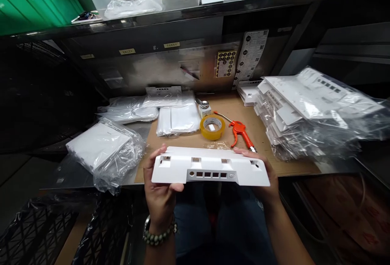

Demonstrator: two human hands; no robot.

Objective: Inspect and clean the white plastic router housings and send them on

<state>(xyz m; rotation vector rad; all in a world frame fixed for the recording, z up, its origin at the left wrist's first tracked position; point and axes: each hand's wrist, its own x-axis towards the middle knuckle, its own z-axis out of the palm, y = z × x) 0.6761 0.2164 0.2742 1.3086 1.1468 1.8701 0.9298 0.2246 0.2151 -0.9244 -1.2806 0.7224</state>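
I hold a long white plastic housing (pixel 210 166) level in front of me, just above the near edge of the cardboard-covered bench (pixel 292 163). Its near face has a row of small square ports and several cut-outs. My left hand (pixel 160 196) grips its left end from below, thumb over the front. My right hand (pixel 269 186) grips its right end, mostly hidden behind the part. A bead bracelet circles my left wrist.
A yellow tape roll (pixel 212 127), a small bottle (pixel 204 108) and a red air blow gun (pixel 240 132) lie behind the part. Bagged white housings are stacked at right (pixel 307 110); bagged white panels lie at left (pixel 105 149). A black mesh crate (pixel 45 232) stands lower left.
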